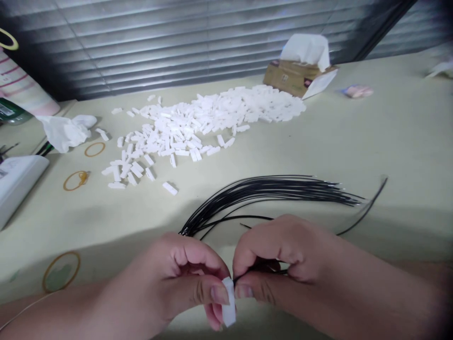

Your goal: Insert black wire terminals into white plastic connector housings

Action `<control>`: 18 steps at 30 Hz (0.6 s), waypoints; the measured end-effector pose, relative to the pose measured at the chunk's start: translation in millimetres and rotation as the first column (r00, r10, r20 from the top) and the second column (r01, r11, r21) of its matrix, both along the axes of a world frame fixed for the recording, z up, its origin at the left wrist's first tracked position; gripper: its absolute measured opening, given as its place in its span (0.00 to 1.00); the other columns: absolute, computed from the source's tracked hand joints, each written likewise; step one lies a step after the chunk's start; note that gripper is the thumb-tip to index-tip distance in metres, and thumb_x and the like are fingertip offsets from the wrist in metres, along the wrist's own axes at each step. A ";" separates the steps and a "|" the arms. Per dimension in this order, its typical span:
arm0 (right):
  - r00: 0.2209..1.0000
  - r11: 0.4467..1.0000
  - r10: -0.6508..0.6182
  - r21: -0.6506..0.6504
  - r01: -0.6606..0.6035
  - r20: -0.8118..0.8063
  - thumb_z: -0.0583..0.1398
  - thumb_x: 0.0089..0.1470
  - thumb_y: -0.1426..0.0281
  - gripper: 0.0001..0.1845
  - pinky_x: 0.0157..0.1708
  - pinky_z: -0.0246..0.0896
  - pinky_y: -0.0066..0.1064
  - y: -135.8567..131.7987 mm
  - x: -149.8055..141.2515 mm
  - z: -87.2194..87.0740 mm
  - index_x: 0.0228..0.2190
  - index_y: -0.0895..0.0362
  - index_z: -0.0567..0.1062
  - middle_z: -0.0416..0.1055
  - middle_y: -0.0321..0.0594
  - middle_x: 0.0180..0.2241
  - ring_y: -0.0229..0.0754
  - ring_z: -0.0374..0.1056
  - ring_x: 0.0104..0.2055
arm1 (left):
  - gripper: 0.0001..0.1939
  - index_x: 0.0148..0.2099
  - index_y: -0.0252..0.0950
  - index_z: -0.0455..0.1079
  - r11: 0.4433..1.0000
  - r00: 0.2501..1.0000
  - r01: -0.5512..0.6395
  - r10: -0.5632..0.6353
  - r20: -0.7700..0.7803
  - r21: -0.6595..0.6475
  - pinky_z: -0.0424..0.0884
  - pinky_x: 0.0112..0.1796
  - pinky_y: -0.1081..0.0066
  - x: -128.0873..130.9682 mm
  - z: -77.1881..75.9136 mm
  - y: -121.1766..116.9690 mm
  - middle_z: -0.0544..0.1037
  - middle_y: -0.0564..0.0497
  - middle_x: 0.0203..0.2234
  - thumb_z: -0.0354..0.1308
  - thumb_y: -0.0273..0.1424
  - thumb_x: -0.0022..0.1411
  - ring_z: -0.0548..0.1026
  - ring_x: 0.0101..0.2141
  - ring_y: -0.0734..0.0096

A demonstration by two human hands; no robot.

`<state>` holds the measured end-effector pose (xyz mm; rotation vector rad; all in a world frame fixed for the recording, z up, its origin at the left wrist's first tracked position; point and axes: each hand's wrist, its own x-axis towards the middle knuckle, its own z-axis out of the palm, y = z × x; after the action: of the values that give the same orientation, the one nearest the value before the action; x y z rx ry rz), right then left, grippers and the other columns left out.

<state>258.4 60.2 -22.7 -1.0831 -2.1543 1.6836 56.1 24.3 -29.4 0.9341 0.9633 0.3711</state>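
Head view | left hand (187,278) nearly closed, thumb and fingers pinching a white plastic connector housing (229,302) | right hand (279,255) pinching a black wire (262,267) against the housing's edge (tip hidden) | close pinches keep both steady

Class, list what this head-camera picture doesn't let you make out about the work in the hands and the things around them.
Head view:
- Where the black wires meet the white plastic piece: hidden by the right hand and left hand.
- Green object: cut off by the left edge.
- Pinkish scrap: too small and blurred to identify.
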 end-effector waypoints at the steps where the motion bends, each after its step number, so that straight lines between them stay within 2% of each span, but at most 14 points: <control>1: 1.000 1.000 -0.001 -0.009 0.001 0.000 0.58 0.50 0.73 0.09 0.21 0.51 0.18 1.1 0.0 0.8 0.21 0.56 0.74 0.66 0.27 0.18 0.27 0.58 0.22 | 0.08 0.30 0.36 0.75 1.000 1.000 -0.001 0.001 -0.001 -0.002 0.69 0.32 0.79 0.7 1.1 1.0 0.79 0.54 0.24 0.61 0.34 0.60 0.77 0.28 0.75; 5: 0.991 0.996 0.058 -0.072 -0.049 0.125 0.57 0.51 0.69 0.09 0.20 0.51 0.20 9.4 1.5 8.3 0.23 0.56 0.76 0.68 0.30 0.20 0.30 0.60 0.22 | 0.12 0.30 0.34 0.77 1.000 0.999 -0.021 0.021 0.035 0.001 0.70 0.36 0.77 3.6 2.9 6.2 0.78 0.53 0.24 0.61 0.38 0.60 0.76 0.29 0.75; 7: 0.983 0.997 0.060 -0.053 -0.052 0.171 0.56 0.52 0.68 0.10 0.17 0.49 0.21 12.5 3.4 12.4 0.26 0.54 0.77 0.70 0.31 0.22 0.31 0.61 0.23 | 0.13 0.30 0.33 0.77 0.998 0.994 -0.058 0.059 0.096 -0.015 0.70 0.37 0.76 4.8 1.8 8.1 0.78 0.52 0.25 0.62 0.39 0.60 0.76 0.29 0.75; 11: 0.996 0.997 0.015 0.077 -0.021 0.083 0.54 0.53 0.73 0.13 0.20 0.53 0.19 14.5 5.7 15.1 0.26 0.51 0.77 0.72 0.29 0.23 0.30 0.63 0.23 | 0.13 0.33 0.31 0.77 0.982 0.968 -0.152 0.170 0.182 -0.110 0.71 0.36 0.77 6.6 -2.1 8.7 0.79 0.52 0.26 0.64 0.38 0.57 0.77 0.29 0.76; 15: 0.992 0.975 0.042 0.212 -0.067 0.119 0.52 0.51 0.78 0.14 0.22 0.52 0.21 14.3 4.5 12.5 0.24 0.54 0.76 0.70 0.28 0.21 0.29 0.61 0.23 | 0.11 0.36 0.32 0.75 0.937 0.930 -0.283 0.320 0.181 -0.203 0.72 0.34 0.77 7.3 -5.9 5.3 0.80 0.52 0.25 0.71 0.29 0.50 0.77 0.27 0.77; 18: 0.991 0.939 0.099 0.321 -0.123 0.091 0.52 0.52 0.81 0.15 0.23 0.52 0.20 13.5 5.2 10.1 0.26 0.56 0.76 0.69 0.29 0.21 0.28 0.60 0.23 | 0.07 0.34 0.33 0.75 0.931 0.928 -0.302 0.336 0.160 -0.203 0.73 0.33 0.77 7.4 -7.5 2.4 0.80 0.54 0.23 0.69 0.26 0.51 0.77 0.26 0.78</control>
<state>263.6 73.7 -12.7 -0.9573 -2.4696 1.2777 63.5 26.7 -36.9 0.5671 0.9531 0.6320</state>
